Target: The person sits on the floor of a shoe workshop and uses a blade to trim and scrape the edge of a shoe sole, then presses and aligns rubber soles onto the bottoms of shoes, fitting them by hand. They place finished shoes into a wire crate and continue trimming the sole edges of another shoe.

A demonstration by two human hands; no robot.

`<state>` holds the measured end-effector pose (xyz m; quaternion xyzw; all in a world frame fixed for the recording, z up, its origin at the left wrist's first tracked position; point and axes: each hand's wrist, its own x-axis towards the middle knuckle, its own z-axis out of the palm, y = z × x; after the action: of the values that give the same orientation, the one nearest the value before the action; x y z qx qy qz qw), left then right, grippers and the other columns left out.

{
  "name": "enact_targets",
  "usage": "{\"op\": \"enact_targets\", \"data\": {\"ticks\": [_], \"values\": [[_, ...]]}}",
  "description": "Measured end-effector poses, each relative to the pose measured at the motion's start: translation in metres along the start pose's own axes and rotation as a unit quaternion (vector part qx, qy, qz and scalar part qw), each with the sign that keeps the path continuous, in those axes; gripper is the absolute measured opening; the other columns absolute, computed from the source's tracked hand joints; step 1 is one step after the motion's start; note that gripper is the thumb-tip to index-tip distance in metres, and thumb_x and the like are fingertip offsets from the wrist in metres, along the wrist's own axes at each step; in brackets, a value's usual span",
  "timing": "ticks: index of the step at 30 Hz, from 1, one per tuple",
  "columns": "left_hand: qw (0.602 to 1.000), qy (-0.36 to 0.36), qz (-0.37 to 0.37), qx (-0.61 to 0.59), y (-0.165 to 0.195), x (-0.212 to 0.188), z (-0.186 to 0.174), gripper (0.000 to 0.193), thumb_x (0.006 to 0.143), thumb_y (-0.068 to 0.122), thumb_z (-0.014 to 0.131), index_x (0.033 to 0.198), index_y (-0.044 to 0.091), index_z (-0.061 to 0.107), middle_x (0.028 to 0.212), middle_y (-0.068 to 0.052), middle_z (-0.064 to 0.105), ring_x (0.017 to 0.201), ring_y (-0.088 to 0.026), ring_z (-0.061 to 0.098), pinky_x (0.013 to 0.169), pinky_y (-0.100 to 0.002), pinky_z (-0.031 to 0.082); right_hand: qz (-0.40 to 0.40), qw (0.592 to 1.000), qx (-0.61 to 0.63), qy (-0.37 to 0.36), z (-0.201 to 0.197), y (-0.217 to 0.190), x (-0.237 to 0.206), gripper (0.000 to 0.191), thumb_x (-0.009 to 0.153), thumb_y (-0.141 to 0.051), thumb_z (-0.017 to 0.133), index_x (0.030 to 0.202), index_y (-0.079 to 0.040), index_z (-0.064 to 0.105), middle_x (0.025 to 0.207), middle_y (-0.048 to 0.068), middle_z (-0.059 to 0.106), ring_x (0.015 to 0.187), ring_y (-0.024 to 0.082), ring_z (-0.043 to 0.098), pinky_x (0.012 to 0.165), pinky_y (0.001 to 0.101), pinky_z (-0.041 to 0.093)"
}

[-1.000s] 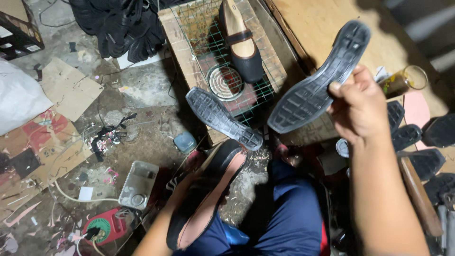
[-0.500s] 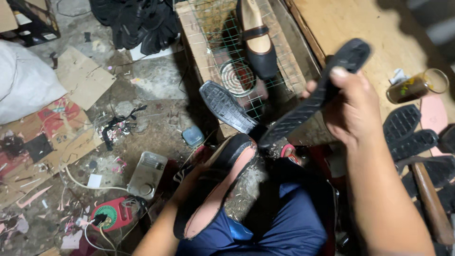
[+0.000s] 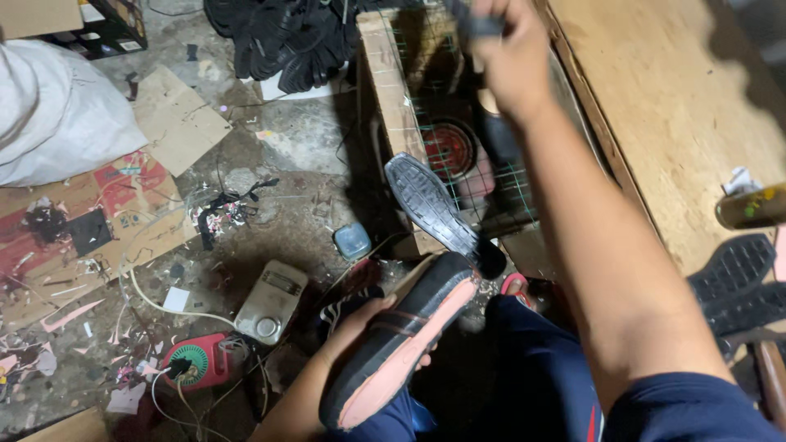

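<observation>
Holding a black shoe [image 3: 405,344] bottom-up in the left hand [image 3: 360,327], fingers closed around its mid-section over a brown strap, pinkish underside facing the camera, toe end low toward the lap and heel end up near the crate. Raised at top of frame, the right hand [image 3: 512,57], blurred, fingers closed on a dark object [image 3: 475,18] at the upper edge; object mostly cut off, kind not determinable. Resting against the front edge of a wooden crate [image 3: 393,106] fitted with wire mesh, a grey ribbed sole [image 3: 430,203], tilted, lower end just above the held shoe. Inside the crate, a glowing red heater coil [image 3: 449,150] behind the mesh, partly hidden by the right forearm. On the right, a plywood board [image 3: 679,106] with a small bottle [image 3: 753,206] lying at its edge and black soles [image 3: 737,278] stacked below. On the dirty floor to the left: a small blue-grey tin [image 3: 353,241], a grey box-shaped device [image 3: 273,300], a red round device [image 3: 196,360] with white cable attached, cardboard scraps [image 3: 176,119], a white sack [image 3: 57,123], and a heap of black shoe parts [image 3: 278,37] at top. Blue trousers [image 3: 540,368] visible beneath both arms
</observation>
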<state>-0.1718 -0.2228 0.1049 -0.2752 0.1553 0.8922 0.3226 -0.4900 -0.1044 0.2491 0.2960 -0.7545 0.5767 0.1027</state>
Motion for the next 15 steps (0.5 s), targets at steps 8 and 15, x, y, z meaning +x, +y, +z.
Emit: {"op": "enact_targets", "data": {"ticks": [8, 15], "values": [[0.989, -0.105, -0.109, 0.004, 0.016, 0.035, -0.037, 0.068, 0.101, 0.051, 0.051, 0.132, -0.008, 0.06, 0.103, -0.024, 0.074, 0.087, -0.032, 0.074, 0.085, -0.04, 0.06, 0.116, 0.987, -0.108, -0.012, 0.039, 0.041, -0.079, 0.047, 0.079, -0.002, 0.068, 0.125, -0.007, 0.071, 0.125, 0.013, 0.068, 0.115, 0.024, 0.069, 0.102, 0.0344, 0.055], [0.984, -0.112, -0.134, -0.024, 0.009, 0.042, -0.06, 0.07, 0.103, 0.052, 0.052, 0.136, -0.009, 0.06, 0.105, -0.026, 0.074, 0.087, -0.032, 0.075, 0.08, -0.04, 0.06, 0.047, 0.973, -0.224, -0.023, 0.04, 0.039, -0.094, 0.066, 0.071, -0.022, 0.093, 0.122, 0.008, 0.064, 0.119, 0.024, 0.063, 0.107, 0.034, 0.064, 0.093, 0.0393, 0.053]]}}
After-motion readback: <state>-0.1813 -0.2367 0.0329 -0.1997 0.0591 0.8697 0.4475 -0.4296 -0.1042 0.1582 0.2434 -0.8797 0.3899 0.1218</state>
